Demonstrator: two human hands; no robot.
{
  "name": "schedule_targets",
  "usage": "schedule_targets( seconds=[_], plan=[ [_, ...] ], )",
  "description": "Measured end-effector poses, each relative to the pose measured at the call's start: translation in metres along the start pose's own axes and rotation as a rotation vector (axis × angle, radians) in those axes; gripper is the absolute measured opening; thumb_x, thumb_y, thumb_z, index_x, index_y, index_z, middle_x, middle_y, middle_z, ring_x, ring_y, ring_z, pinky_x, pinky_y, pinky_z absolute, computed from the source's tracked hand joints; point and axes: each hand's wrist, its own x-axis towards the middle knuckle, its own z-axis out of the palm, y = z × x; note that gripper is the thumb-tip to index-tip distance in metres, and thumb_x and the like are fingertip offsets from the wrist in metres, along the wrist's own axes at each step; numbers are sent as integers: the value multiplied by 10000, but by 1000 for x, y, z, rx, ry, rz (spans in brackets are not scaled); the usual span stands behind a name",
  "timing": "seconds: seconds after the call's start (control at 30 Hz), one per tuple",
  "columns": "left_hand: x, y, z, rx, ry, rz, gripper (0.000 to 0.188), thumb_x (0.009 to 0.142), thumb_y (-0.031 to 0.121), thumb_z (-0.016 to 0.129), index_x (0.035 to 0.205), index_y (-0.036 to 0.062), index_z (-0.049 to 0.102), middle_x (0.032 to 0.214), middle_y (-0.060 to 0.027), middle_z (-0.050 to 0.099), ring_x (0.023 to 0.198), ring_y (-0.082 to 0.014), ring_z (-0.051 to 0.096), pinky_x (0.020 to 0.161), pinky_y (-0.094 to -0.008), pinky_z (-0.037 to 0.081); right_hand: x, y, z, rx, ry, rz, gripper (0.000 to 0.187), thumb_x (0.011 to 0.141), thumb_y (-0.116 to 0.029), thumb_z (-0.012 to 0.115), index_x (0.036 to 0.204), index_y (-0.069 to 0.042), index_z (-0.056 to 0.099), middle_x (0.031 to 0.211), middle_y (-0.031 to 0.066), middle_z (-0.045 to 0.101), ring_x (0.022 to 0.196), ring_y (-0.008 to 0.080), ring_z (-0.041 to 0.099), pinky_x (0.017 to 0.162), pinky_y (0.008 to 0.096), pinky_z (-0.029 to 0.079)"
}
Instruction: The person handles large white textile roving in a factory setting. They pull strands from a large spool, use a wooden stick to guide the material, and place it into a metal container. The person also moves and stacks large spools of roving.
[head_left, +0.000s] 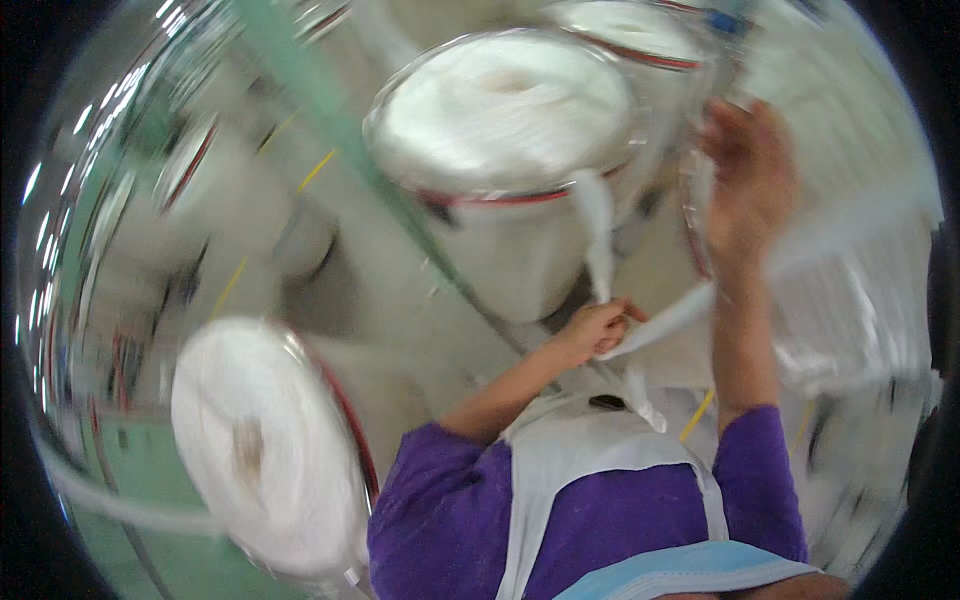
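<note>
- Nearest the camera, at the lower edge, is a pale blue face mask under the person's chin, and just beyond it a purple long-sleeved top with a white apron over the chest.
- Both forearms come up from the lower edge, with the purple sleeves pushed to about the elbow.
- The left hand sits near the middle of the view, in front of the apron. Its fingers are curled together and pinch a soft white fibre strand.
- From that hand the white fibre strand rises straight up to the near rim of a tall round can packed with coiled white fibre, with a red band below its rim. A second length runs rightward from the same hand, towards the right forearm.
- The right hand is raised higher and farther, on the right side, just beside the can. It is blurred by motion; the fingers seem loosely bent, but I cannot tell whether they grip anything.
- Beyond it, at the far right, is another full white can, partly cut off by the top edge.
- On the near left, a third can of white fibre with a red-edged rim stands close to the person's left elbow.
- A green floor shows at the lower left, and a green line crosses the pale floor at the far left. The whole left side is smeared by blur.
</note>
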Motion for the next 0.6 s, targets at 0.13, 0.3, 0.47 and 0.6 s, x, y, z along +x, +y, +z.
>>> schedule_targets(
  seconds=[0.13, 0.3, 0.47, 0.6],
  plan=[
    [-13, -53, -8, -46, 191, 323, 431, 1024, 378, 346, 1118, 41, 599, 673, 14, 494, 567, -100, 453, 516, -241, 380, -69, -37, 25, 48, -611, -103, 256, 920, -260, 590, 1059, -45, 592, 884, 119, 683, 736, 234, 661, 653, 376, 523],
    [-76, -102, -9, -194, 629, 489, 393, 992, 357, 462, 1211, 44, 557, 1075, -68, 617, 933, -141, 573, 860, -294, 451, -116, -27, 31, 4, -1046, -68, 157, 867, -170, 642, 918, -23, 620, 711, 102, 678, 608, 177, 651, 585, 276, 500],
    [-155, -157, 6, -131, 1251, 699, 348, 973, 301, 515, 1168, 20, 579, 1044, -69, 624, 904, -141, 576, 828, -281, 462, -165, -18, 35, 149, -1059, 326, 106, 849, -67, 636, 924, 7, 632, 719, 102, 681, 653, 169, 671, 567, 271, 496],
    [-223, -190, 44, -65, 1832, 1040, 248, 955, 194, 543, 1094, -2, 606, 912, -58, 624, 802, -125, 569, 753, -247, 457, -204, -12, 80, 222, -1252, 417, 106, 839, -65, 656, 918, 6, 646, 738, 91, 679, 594, 150, 637, 555, 264, 485]
  ],
)
